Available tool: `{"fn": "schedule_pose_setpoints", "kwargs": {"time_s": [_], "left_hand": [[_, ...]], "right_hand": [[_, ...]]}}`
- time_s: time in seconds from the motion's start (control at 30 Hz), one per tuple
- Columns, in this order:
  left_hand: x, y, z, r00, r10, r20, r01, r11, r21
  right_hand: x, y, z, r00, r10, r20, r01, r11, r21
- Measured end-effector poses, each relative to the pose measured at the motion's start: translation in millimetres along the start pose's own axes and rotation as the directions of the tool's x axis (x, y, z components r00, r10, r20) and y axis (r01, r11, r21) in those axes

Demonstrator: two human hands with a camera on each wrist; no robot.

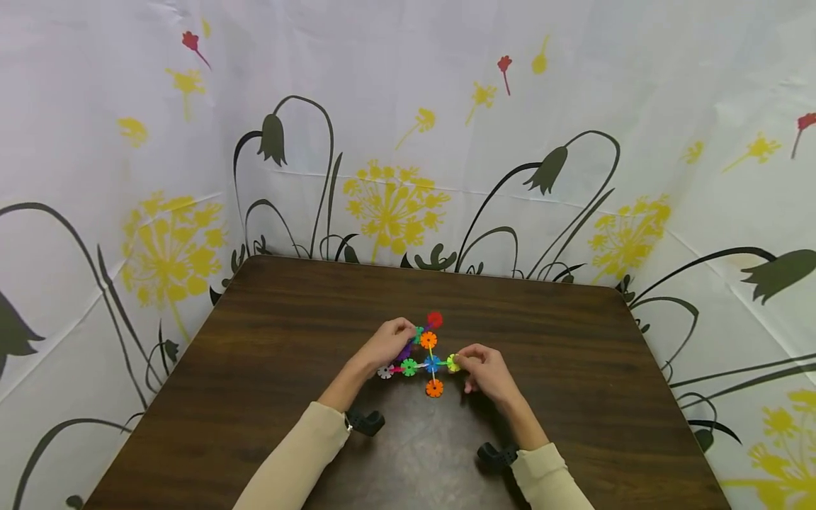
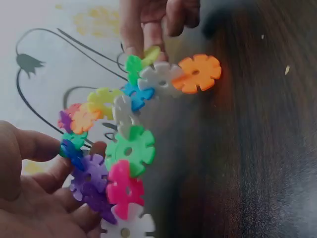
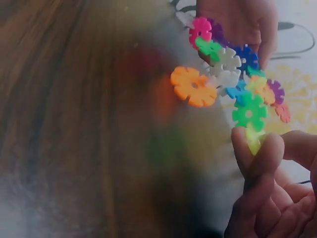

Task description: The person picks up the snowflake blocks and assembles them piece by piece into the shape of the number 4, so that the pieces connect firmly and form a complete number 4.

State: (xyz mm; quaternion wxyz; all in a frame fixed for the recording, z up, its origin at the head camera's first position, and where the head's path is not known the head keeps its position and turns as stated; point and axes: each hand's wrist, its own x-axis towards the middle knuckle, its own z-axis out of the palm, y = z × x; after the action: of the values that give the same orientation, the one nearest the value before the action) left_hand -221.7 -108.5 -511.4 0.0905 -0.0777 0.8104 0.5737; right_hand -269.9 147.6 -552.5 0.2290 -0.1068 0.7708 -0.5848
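Note:
A structure of interlocking flower-shaped plastic discs (image 1: 432,364) is held between both hands, above the brown table. My left hand (image 1: 385,343) pinches its far left side at a teal-and-blue part (image 2: 74,148), close to the purple discs (image 2: 89,174). With thumb and finger, my right hand (image 1: 489,372) pinches a yellow disc (image 3: 254,141) on the right end, beside a green disc (image 3: 249,113). One orange disc (image 1: 434,388) sticks out on the near side, and a red disc (image 1: 435,319) is at the far end. A white disc (image 2: 128,223) sits at the left end.
The dark wood-grain table (image 1: 542,319) spreads around the hands, its surface reflecting the discs in the right wrist view. Behind it hangs a white flower-printed cloth (image 1: 395,85). Black bands with cameras (image 1: 367,423) sit on both wrists.

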Motion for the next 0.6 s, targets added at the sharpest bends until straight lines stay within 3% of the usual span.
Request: {"fn": "schedule_pose_setpoints", "kwargs": {"time_s": [0.1,0.23,0.37,0.6], "left_hand": [[10.4,-6.7,-1.3,1.000,-0.029,-0.009,0.030,1.000,0.007],[26.6,-11.2,-4.4,0.998,-0.064,-0.030,0.064,0.998,0.008],[38.0,-11.2,-6.9,0.997,-0.060,-0.041,0.060,0.998,0.010],[45.9,-19.0,-11.8,0.993,-0.080,-0.085,0.071,0.992,-0.107]], "right_hand": [[6,2,1,0.999,0.038,0.014,-0.038,0.999,-0.014],[19,0,1,0.999,0.029,0.042,-0.026,0.997,-0.076],[32,-3,1,0.997,0.049,0.057,-0.041,0.990,-0.136],[46,-2,-1,0.993,0.102,0.059,-0.089,0.979,-0.184]]}}
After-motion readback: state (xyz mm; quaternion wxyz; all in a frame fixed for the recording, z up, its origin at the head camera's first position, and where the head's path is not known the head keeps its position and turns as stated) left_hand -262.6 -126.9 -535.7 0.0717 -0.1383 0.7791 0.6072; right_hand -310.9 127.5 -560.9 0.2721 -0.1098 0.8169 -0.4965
